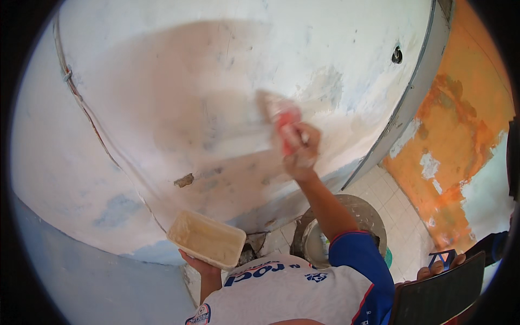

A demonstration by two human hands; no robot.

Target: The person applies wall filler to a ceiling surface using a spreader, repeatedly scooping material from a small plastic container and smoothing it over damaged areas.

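Observation:
My right hand [303, 151] is raised to the white, patchy wall [179, 70] and wrapped round the red handle of a putty knife [287, 116]. Its wide blade is at or very near the wall surface; motion blur hides the exact contact. Lower down on the left, my left hand [201, 265] grips a cream rectangular plastic tub [206, 241] from underneath. Pale residue coats the tub's inside, and its open side faces up toward me.
A cable [89, 108] runs down the left of the wall. Right of centre are a chipped hole [397, 55] and a grey frame [411, 89]. Below my right arm stands a round container [317, 244]. Another person's fingers [441, 265] hold a dark flat panel [439, 292] at lower right.

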